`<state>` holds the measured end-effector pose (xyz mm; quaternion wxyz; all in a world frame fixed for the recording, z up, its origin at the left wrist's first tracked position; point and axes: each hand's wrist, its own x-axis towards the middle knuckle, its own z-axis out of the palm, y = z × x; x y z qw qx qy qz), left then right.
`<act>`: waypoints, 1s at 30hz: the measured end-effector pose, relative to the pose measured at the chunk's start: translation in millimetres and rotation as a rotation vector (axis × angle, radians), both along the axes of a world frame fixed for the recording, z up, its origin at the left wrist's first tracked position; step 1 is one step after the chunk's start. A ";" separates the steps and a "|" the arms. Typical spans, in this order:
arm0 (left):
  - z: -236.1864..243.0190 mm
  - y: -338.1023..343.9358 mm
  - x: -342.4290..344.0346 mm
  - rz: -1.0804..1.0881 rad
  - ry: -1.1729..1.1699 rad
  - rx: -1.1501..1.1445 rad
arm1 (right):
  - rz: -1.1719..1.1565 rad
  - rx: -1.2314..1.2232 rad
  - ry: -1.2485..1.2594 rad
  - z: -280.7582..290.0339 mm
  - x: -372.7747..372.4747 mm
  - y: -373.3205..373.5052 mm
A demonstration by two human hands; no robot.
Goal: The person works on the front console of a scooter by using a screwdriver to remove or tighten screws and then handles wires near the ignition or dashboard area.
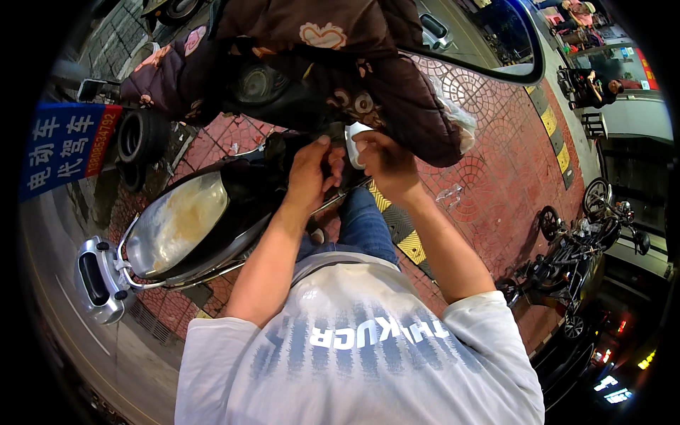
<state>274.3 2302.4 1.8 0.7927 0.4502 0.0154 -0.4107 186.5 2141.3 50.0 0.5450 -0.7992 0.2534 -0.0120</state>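
My right hand (pixel 388 164) grips a small white, rounded thing (pixel 356 144) whose kind I cannot make out. Close beside it on the left, my left hand (pixel 310 171) is closed with its fingers curled; whatever it may hold is hidden. Both hands are at the front of an electric scooter, just below a brown quilted handlebar cover (pixel 312 21) with heart patches. To the left stretches the scooter's seat (pixel 180 223), its top silvery and stained brown. A dark round dial (pixel 261 83) shows under the cover.
A rear-view mirror (pixel 489 35) juts out at the upper right. Left are a blue and red sign (pixel 67 145) and stacked tyres (pixel 144 136). Red patterned paving (pixel 482 205) lies underfoot, with a yellow-black strip (pixel 552 134). Parked bikes (pixel 567 262) stand right; a person sits (pixel 593 86) farther off.
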 end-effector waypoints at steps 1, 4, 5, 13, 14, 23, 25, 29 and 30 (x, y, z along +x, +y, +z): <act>-12.9 6.4 4.7 -0.006 0.010 0.013 | -0.032 -0.029 -0.062 -5.7 -0.7 8.1; -33.4 20.5 31.9 -0.074 -0.076 -0.020 | -0.086 -0.154 -0.286 -14.4 7.0 27.4; -30.8 20.5 36.0 -0.088 -0.090 -0.028 | -0.101 -0.202 -0.363 -16.9 7.5 32.5; -12.7 5.7 32.8 0.066 0.115 -0.023 | -0.141 -0.130 -0.442 -25.6 23.0 59.6; -3.8 3.7 31.7 0.089 0.152 -0.023 | -0.170 0.020 -0.412 -19.2 24.6 62.5; 9.6 19.2 60.6 -0.129 0.462 -0.106 | -0.468 0.802 -0.348 -44.1 43.0 64.3; 8.0 23.0 64.0 -0.145 0.532 -0.103 | -0.514 1.034 -0.366 -46.6 46.4 71.2; 13.0 25.4 65.8 -0.180 0.619 -0.092 | -0.492 1.282 -0.420 -58.0 55.0 68.7; 16.4 24.2 65.3 -0.174 0.617 -0.075 | -0.493 1.297 -0.432 -60.1 56.5 67.5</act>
